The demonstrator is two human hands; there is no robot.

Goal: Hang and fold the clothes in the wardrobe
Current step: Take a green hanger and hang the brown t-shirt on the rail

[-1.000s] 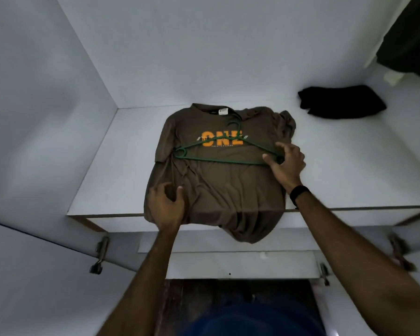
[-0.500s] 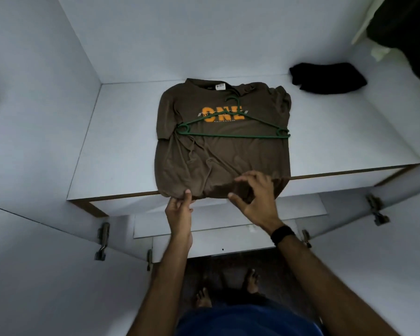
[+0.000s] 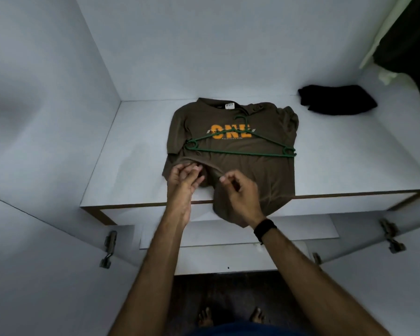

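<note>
**Hem lifted up over the shirt's lower half**

Half a second ago both hands were down at the shelf's front edge, at the hanging hem. Now they are higher on the fabric, and the left part of the hem is drawn up toward the hanger, leaving bare shelf showing below it.

The brown T-shirt (image 3: 259,170) lies flat on the white wardrobe shelf (image 3: 121,170), collar toward the back wall, its long axis running front to back; its lower right part still droops over the shelf's front edge. The green hanger (image 3: 240,151) lies on the chest, bar crosswise, hook pointing toward the collar.

The left hand (image 3: 182,180) has fingers curled, pinching the raised hem. The right hand (image 3: 240,190) pinches the same folded edge between thumb and forefinger, a black wristband (image 3: 264,227) on its wrist. A folded black garment (image 3: 337,99) sits well apart at the back right.
</note>
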